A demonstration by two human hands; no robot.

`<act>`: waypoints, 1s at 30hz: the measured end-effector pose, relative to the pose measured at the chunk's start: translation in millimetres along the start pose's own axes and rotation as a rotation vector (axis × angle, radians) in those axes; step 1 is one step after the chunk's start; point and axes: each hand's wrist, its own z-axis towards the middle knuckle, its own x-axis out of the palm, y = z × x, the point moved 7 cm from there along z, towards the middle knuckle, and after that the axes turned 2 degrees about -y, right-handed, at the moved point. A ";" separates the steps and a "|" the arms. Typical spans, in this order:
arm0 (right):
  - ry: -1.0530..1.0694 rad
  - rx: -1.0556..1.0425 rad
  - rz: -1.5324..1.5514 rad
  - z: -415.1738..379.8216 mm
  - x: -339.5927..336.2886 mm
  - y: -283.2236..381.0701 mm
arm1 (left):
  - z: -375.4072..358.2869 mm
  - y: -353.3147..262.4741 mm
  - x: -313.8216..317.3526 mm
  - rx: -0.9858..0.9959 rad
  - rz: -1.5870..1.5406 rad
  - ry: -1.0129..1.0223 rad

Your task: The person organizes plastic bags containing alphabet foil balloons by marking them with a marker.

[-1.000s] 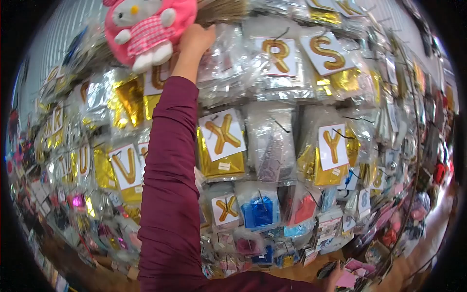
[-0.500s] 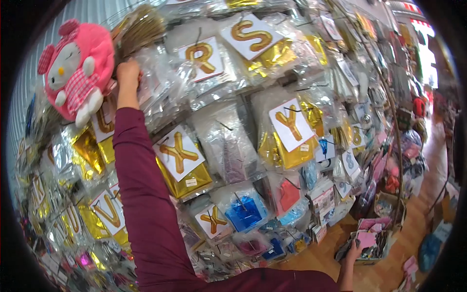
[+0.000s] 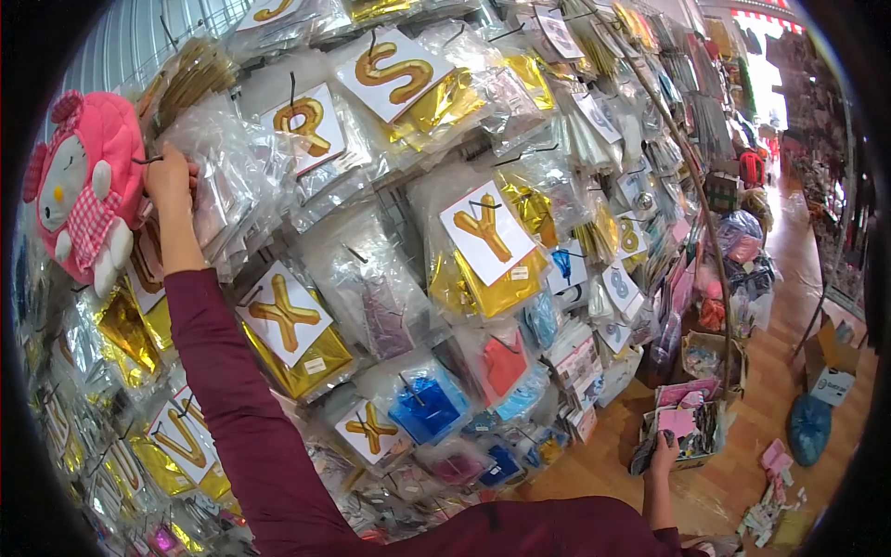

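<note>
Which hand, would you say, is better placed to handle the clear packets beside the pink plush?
Probably the left hand: it is up at the clear packets, while the right hand is low, holding a dark object.

Bags [image 3: 227,162] are glossy plastic; the sleeve [image 3: 243,399], matt cloth.

Gold capital letters, one per white card: R card [image 3: 307,130]; S card [image 3: 394,74]; Y card [image 3: 487,232]; larger X card [image 3: 285,314]; smaller X card [image 3: 371,431]; V card [image 3: 183,434]. Number card [image 3: 631,236], gold digit: 6 or 8, unclear. Small label [image 3: 520,273] on gold packet [image 3: 503,296]: too small to read. Carton [image 3: 829,379]: dark print, illegible.
</note>
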 end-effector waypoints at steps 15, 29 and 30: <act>0.507 0.069 -0.321 72.2 107.4 -8.8 | -191.2 -58.2 -137.7 0.082 -0.347 -0.349; 1.241 0.421 -0.446 -30.9 205.2 -67.9 | -437.8 -34.8 -253.1 -0.261 -0.037 -0.479; 1.260 0.431 -0.490 -40.1 201.9 -66.0 | -462.8 -44.7 -243.9 -0.312 0.095 -0.555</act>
